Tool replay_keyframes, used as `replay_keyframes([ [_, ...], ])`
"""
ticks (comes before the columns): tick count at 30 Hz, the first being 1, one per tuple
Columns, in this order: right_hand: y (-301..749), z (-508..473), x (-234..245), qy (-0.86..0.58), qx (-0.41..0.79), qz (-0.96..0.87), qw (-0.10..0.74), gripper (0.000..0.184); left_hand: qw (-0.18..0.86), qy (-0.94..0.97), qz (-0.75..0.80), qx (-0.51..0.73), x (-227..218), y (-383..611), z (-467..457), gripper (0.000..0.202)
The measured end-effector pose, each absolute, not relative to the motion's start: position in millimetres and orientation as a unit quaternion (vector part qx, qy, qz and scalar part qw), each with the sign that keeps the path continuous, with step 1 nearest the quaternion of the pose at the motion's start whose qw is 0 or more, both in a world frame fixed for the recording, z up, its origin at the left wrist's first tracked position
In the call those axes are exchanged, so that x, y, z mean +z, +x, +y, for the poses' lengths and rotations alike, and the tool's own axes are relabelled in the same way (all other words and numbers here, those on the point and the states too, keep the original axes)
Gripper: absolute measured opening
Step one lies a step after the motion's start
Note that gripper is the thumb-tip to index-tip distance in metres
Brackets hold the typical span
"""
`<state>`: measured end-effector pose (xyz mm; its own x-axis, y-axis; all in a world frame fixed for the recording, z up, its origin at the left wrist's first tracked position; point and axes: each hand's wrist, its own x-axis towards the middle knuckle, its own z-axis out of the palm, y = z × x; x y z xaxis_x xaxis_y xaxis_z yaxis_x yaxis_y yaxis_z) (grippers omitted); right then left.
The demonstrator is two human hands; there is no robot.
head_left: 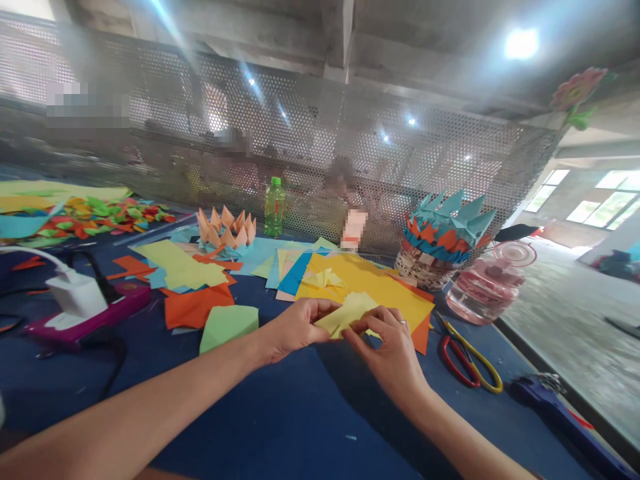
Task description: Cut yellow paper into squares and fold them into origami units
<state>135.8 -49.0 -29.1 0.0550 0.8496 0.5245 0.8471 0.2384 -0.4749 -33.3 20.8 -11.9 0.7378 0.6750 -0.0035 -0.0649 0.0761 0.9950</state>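
A pale yellow paper piece [347, 313] is pinched between the pressed fingers of the left hand [295, 330] and right hand [387, 350], just above a yellow card sheet [370, 283]; a slipped pinch could skew or crumple the paper.

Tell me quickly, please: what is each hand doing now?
Left hand: closed, holding the folded pale yellow paper sheet.
Right hand: closed, holding the folded pale yellow paper sheet.
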Motion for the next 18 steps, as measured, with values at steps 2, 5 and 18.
replay_keyframes([
  [2,135.4,-49.2,-29.1,-0.62,0.002,-0.686,0.381,0.015,0.696,0.622,0.244,0.265,-12.5,-33.4,20.7,0.046],
  [5,134.8,-49.3,-29.5,-0.622,0.001,-0.685,0.379,0.014,0.698,0.619,0.249,0.262,-14.0,-33.8,21.1,0.047],
  [18,131.9,-50.5,-28.5,-0.622,-0.01,-0.683,0.383,0.015,0.671,0.624,0.277,0.289,-17.0,-30.3,18.8,0.033],
])
